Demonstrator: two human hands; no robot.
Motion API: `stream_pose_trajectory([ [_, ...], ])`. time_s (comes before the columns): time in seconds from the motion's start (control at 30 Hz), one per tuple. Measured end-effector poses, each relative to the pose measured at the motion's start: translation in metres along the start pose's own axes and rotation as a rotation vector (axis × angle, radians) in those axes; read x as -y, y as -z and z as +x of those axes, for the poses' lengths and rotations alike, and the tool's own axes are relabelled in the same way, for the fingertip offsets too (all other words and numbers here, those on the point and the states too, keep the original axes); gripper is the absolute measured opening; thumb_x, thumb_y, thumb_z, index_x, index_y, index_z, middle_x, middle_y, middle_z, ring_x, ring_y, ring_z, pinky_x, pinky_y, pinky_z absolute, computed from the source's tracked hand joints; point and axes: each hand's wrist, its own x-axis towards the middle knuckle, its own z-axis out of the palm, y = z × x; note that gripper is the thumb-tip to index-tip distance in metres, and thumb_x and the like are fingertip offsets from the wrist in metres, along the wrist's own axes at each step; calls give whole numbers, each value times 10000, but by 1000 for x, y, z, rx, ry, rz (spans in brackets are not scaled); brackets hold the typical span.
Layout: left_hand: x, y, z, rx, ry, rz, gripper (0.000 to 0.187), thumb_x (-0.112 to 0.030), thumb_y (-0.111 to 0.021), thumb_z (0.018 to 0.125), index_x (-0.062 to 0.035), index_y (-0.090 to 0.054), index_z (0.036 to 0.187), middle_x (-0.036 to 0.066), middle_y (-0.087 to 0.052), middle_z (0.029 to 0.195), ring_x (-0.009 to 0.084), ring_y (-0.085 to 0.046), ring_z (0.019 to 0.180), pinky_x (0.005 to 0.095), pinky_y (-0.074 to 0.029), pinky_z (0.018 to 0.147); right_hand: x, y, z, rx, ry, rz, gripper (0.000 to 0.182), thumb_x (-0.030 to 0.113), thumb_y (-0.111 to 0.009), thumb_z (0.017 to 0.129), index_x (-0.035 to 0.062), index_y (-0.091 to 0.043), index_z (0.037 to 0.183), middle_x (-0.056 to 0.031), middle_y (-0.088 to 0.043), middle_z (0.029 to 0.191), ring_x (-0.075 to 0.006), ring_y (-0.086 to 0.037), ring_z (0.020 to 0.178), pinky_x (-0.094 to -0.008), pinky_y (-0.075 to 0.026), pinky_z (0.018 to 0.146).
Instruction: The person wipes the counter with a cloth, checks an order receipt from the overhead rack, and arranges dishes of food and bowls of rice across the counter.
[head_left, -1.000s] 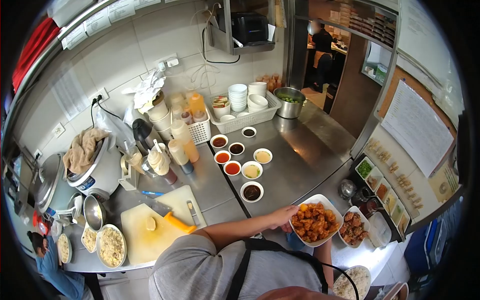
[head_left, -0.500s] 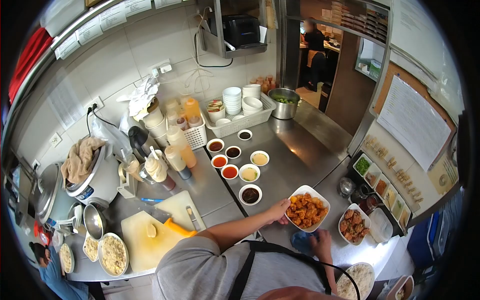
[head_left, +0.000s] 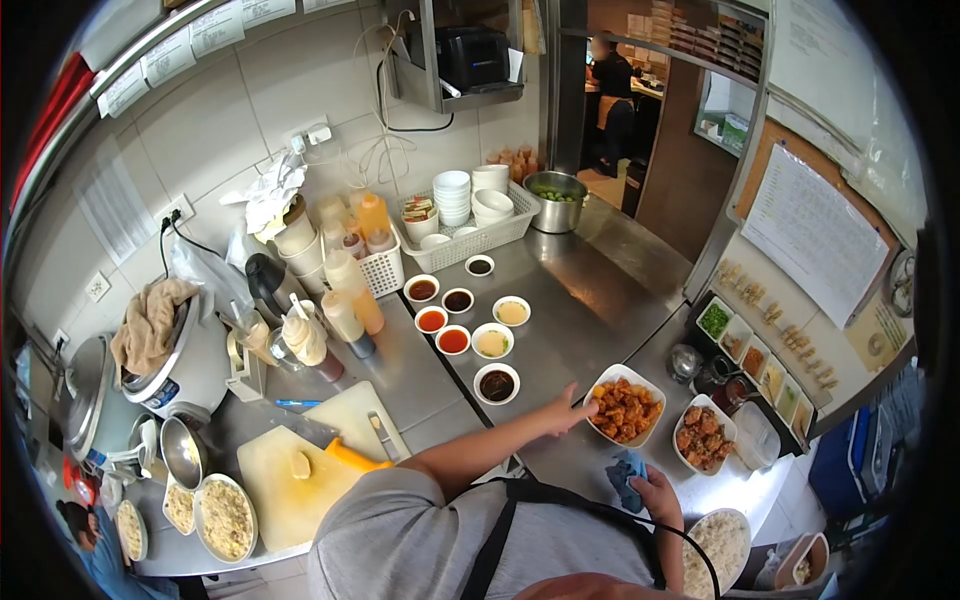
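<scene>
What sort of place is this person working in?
Most likely a restaurant kitchen: a stainless-steel counter carries small bowls of sauce, squeeze bottles and stacked white bowls.

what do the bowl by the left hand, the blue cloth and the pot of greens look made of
Bowl: glossy-looking white, ceramic or melamine; its smooth, pale rim fits both.
Blue cloth: probably matt fabric, from its soft, crumpled folds.
Pot: metal, likely stainless steel, given its silvery sheen.
</scene>
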Motion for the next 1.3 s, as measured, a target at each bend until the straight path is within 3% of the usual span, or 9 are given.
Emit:
stream_pose_trajectory([
  [0.1,18,-13,-27,-323,-527,390,975,-404,-656,616,-35,-38,1274,240,-404,1095,326,-492,933,381,-419,773,13,-24,7,121,98,142,307,152,-517,761,6,-476,1029,-17,-538,892,-87,-481,761,-224,-387,692],
  [0.33,-1,-16,-74,-400,-623,658,957,-205,-695,548,-36,-88,1268,258,-285,1184,388,-323,1089,414,-317,879,18,-81,29,129,-63,-45,237,216,-446,839,16,-508,952,11,-532,768,-75,-488,678,-227,-407,635],
  [0.63,-14,-5,-100,-227,-942,980,769,-285,-620,644,-61,-219,1262,222,-178,1287,386,-188,1182,486,-233,907,9,-67,38,238,8,31,320,290,-423,840,38,-515,1014,-83,-562,915,-158,-535,831,-269,-415,742],
  [0.73,-12,-9,-107,19,-948,1011,748,-375,-548,706,-78,-177,1284,200,-132,1318,380,-94,1217,496,-179,934,-11,-65,45,200,128,239,369,342,-404,840,74,-470,1085,-102,-535,997,-215,-517,920,-314,-403,796],
  [0.8,-6,-17,-106,120,-925,953,741,-522,-383,759,-76,-130,1293,228,-125,1310,385,-56,1222,500,-121,954,10,-78,38,264,-68,930,402,375,-395,838,100,-432,1129,-101,-515,1037,-242,-499,958,-340,-396,814],
  [1.1,-25,-15,-107,331,-759,693,808,-645,-134,748,-72,25,1295,254,-209,1271,317,-305,1159,467,-101,973,7,-76,35,-31,126,32,426,356,-369,852,-15,-451,1045,-92,-540,913,-161,-519,760,-295,-423,669],
  [1.2,-28,0,-106,557,-475,235,777,-628,-115,764,-81,35,1296,242,-456,1081,280,-425,1073,402,-203,957,18,-75,25,23,227,-318,435,363,-357,853,-5,-436,1073,-90,-542,900,-159,-503,772,-277,-408,668],
  [1.23,-22,12,-98,513,-373,352,786,-644,-72,753,-85,25,1297,186,-578,767,242,-523,931,331,-336,862,10,-72,27,-9,253,-291,440,365,-353,853,2,-423,1091,-93,-541,907,-161,-499,775,-278,-406,673],
  [1.3,-21,25,-101,644,-190,191,822,-670,-42,726,-80,17,1296,155,-570,660,222,-556,807,310,-383,784,14,-67,29,-90,391,-327,449,358,-362,848,24,-373,1147,-135,-536,918,-200,-517,802,-293,-405,689],
])
